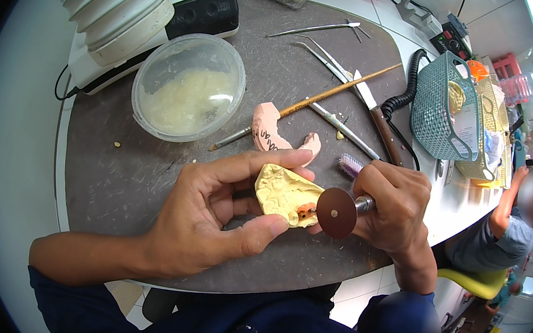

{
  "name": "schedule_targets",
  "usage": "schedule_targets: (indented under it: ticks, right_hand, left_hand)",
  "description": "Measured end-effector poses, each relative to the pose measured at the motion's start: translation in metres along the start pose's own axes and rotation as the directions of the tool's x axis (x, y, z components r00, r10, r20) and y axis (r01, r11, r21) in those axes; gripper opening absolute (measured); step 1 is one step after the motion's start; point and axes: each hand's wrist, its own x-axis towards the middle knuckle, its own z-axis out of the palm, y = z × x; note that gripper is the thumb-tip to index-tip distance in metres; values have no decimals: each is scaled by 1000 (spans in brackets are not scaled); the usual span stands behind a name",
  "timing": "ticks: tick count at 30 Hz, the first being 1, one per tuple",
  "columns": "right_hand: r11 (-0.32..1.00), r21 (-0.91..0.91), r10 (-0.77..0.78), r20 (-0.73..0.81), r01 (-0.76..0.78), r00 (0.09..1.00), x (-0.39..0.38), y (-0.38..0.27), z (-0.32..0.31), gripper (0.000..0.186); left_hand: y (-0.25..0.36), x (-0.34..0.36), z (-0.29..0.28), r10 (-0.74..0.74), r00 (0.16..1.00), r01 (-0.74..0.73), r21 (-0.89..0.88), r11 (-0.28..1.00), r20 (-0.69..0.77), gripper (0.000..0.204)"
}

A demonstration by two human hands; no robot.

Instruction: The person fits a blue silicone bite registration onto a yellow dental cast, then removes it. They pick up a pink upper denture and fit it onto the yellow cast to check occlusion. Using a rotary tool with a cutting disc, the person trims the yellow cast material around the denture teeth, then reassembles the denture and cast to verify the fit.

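My left hand (207, 202) grips a yellow plaster dental cast (274, 190) between thumb and fingers, its hollow side facing up. A small orange-red patch with dark holes (305, 211) sits near the cast's right edge. My right hand (399, 203) is closed round a metal rotary handpiece (364, 204). On its tip a round brown cutting disc (339, 221) stands right beside the cast, overlapping its right edge in view; contact cannot be made out. Just beyond the cast lies a pink, curved dental model (266, 124) with handwriting on it. A purple-bristled brush (349, 165) lies near my right hand.
A clear plastic bowl (149, 73) with pale contents stands left, before a white machine with a ribbed hose (117, 11). A thin paintbrush (333, 92), tweezers (320, 55) and a wooden-handled knife (387, 134) lie beyond. Right are a teal basket (431, 109) and a seated person (493, 239).
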Motion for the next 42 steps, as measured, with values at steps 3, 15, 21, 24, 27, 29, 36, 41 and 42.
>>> schedule_targets:
  ticks: [3,15,21,24,27,29,36,41,42]
  right_hand:
    - [1000,-6,10,27,-10,1000,-1,0,-2,52]
    - [999,6,33,6,-33,999,1,0,-3,51]
    - [1000,8,24,12,-25,1000,1,0,-3,51]
    - [1000,-1,17,26,-17,1000,0,0,-2,52]
    - [1000,-10,-3,25,3,1000,1,-2,-3,53]
    - [1000,-9,-5,9,5,1000,2,-2,-2,53]
    - [999,19,26,-8,-26,1000,1,0,-1,52]
    - [1000,-1,26,10,-26,1000,-1,1,-2,52]
    - [1000,0,24,13,-24,1000,-1,1,-1,52]
  left_hand:
    - [-2,-1,1,16,1000,-17,-18,1000,-22,63]
    - [1,0,-1,-15,1000,15,-5,1000,0,64]
    - [-5,0,-5,53,997,-51,-39,998,54,59]
    - [-5,0,-5,65,996,-63,-35,997,55,59]
    - [-4,0,-4,35,998,-33,-32,999,53,59]
    - [-1,0,-1,8,1000,-8,-15,1000,19,62]
    - [1,-1,0,-19,1000,19,-25,1000,-1,63]
    - [0,0,-1,-4,1000,4,-12,1000,10,64]
    - [-1,0,-1,3,1000,-3,-9,1000,12,64]
